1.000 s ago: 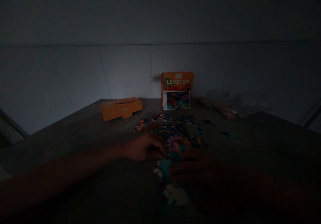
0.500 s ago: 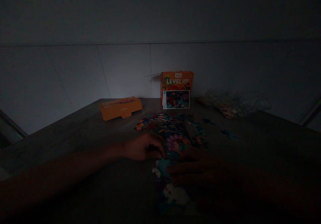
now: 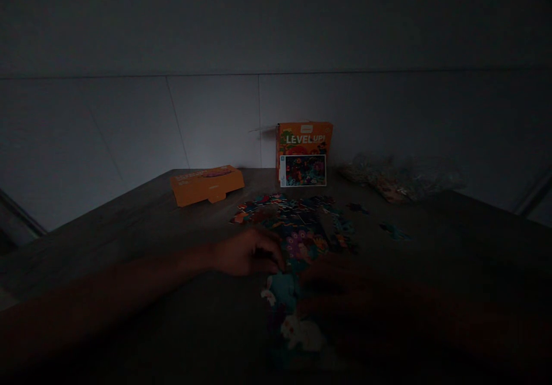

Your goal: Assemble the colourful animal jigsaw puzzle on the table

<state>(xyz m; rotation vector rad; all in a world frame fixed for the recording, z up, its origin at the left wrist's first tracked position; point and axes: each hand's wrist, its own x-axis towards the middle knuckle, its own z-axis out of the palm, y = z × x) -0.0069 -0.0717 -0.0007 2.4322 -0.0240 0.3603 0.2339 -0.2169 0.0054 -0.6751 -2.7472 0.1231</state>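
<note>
A partly joined jigsaw puzzle [image 3: 302,336] runs down the table in front of me, with a white animal at its near end and a pink-purple round shape farther up. My left hand [image 3: 248,253] rests at its left edge. Its thumb and finger are bent together onto a puzzle piece [image 3: 281,284], teal in colour. Across from it, my right hand [image 3: 338,287] lies low over the puzzle's right side, fingers stretched out and apart. It is very dark and blurred, and whatever lies beneath it is hidden.
Beyond the puzzle lies a heap of loose pieces [image 3: 284,204]; a few strays [image 3: 394,231] sit to the right. An orange box [image 3: 304,138] stands by the wall behind a picture card [image 3: 304,171]. An orange lid [image 3: 207,187] is at left, clear bags [image 3: 397,181] at right.
My right hand has drawn back slightly to the right, uncovering more of the teal area, and its fingers are wider apart. My left hand stays in place.
</note>
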